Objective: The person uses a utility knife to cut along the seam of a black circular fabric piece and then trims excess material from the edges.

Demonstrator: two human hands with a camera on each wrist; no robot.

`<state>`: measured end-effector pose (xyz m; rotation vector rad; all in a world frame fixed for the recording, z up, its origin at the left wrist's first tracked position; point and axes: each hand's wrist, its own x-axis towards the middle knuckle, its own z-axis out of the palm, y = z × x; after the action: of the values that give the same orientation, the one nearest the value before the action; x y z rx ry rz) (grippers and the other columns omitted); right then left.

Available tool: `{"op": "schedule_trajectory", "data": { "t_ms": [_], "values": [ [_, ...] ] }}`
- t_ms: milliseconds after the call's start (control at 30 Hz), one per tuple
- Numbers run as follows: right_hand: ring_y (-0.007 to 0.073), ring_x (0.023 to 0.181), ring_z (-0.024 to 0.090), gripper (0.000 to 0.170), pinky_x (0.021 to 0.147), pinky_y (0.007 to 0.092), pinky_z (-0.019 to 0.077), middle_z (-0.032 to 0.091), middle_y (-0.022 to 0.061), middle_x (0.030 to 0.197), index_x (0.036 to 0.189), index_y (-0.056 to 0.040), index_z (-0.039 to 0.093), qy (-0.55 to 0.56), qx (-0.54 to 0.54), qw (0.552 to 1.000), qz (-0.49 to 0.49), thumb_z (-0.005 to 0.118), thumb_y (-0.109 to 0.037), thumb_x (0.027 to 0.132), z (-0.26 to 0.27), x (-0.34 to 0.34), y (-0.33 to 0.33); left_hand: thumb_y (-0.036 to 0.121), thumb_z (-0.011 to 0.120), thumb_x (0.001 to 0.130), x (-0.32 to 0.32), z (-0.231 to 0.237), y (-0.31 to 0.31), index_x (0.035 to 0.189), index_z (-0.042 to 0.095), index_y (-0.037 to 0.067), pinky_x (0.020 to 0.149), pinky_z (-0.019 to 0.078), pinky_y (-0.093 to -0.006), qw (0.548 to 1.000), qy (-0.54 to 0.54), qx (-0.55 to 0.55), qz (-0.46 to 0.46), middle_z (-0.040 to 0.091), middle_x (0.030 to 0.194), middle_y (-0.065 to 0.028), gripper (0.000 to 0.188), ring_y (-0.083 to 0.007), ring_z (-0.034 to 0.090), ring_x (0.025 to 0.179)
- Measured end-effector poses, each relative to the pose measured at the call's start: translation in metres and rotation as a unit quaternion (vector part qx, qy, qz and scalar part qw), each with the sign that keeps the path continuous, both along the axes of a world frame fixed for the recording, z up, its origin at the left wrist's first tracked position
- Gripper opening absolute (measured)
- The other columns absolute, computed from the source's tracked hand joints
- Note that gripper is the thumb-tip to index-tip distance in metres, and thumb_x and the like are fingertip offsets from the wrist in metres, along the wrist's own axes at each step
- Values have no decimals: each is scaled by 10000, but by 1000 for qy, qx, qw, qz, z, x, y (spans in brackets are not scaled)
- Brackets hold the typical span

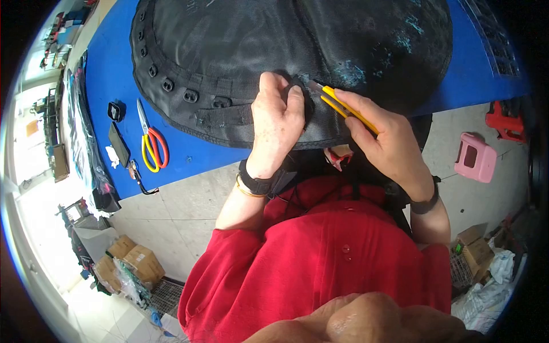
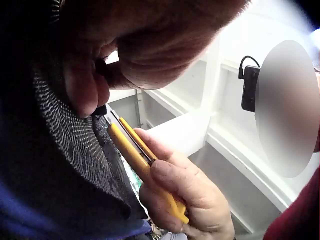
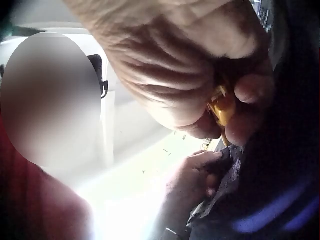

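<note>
A large black mesh fabric piece (image 1: 240,51), with a row of black plastic fittings (image 1: 191,95) along its left edge, lies over the blue table (image 1: 106,80). My left hand (image 1: 277,117) pinches a fold of it near the front edge, thumb against curled fingers. A small black bit (image 2: 100,111) pokes out beneath those fingertips in the left wrist view. My right hand (image 1: 380,134) grips a yellow utility knife (image 2: 131,150). Its blade (image 1: 315,86) is out and points at the fabric, close beside the left fingertips. In the right wrist view the fingers hide most of the knife.
Scissors with red and yellow handles (image 1: 158,146) lie left on the table, near a dark flat strip (image 1: 118,144) and a small black item (image 1: 115,111). A pink stool (image 1: 486,163) stands on the floor at right. Cardboard boxes (image 1: 143,262) sit at lower left.
</note>
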<state>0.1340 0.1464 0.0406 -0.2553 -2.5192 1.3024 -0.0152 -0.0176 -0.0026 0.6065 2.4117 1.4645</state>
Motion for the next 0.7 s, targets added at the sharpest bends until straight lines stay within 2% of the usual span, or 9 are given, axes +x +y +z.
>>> {"op": "schedule_trajectory", "data": {
  "t_ms": [267, 567, 700],
  "values": [
    [375, 967, 760, 411, 793, 424, 616, 767, 179, 1155, 1395, -120, 671, 11, 21, 1000, 0, 712, -79, 989, -5, -8, -2, 120, 672, 1032, 0, -1, -2, 1066, 508, 28, 409, 519, -292, 1000, -3, 6, -1, 633, 775, -85, 191, -125, 635, 501],
    [385, 934, 761, 415, 776, 442, 610, 761, 199, 1130, 1417, -126, 668, -56, -13, 998, 14, 696, -116, 1004, 8, -1, 0, 123, 680, 1028, -1, -1, -1, 1055, 511, 25, 422, 524, -300, 1000, -4, -1, 1, 638, 764, -92, 197, -141, 643, 496],
    [392, 902, 758, 402, 753, 448, 606, 765, 194, 1095, 1402, -145, 679, -79, 26, 996, 14, 693, -122, 1001, 16, 3, 1, 121, 680, 1026, -1, -1, 0, 1055, 510, 21, 423, 527, -305, 1000, -1, -7, 0, 648, 764, -105, 199, -147, 645, 495]
  ]
}}
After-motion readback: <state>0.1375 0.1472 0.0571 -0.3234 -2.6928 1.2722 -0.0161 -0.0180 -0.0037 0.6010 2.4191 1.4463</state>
